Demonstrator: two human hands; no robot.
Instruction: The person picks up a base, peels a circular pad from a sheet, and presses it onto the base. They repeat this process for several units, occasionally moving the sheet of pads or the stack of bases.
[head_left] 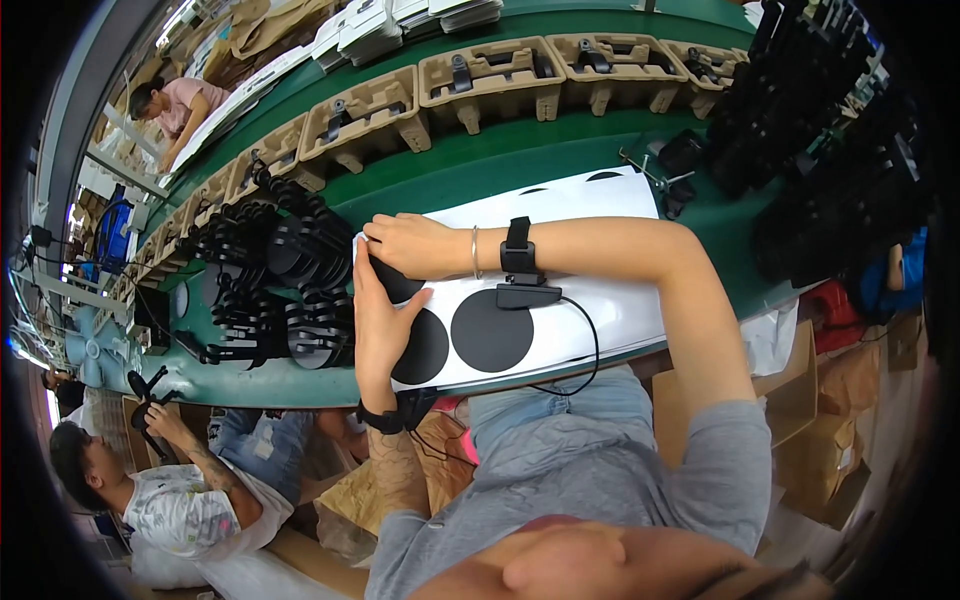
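Left hand lies flat, fingers straight and unclenched, pressing the near edge of a black round disc on the white sheet. Right hand pinches the disc's far edge with curled fingers. Disc sits at the sheet's left end, beside two black circles. Stack of black parts lies just left on the green table; brown trays line the far side. Judgement: peeling goes cleanest with the flat palm anchoring the sheet while the pinch lifts slowly, low.

Glossy white sheet, matt black discs; moulded pulp trays.
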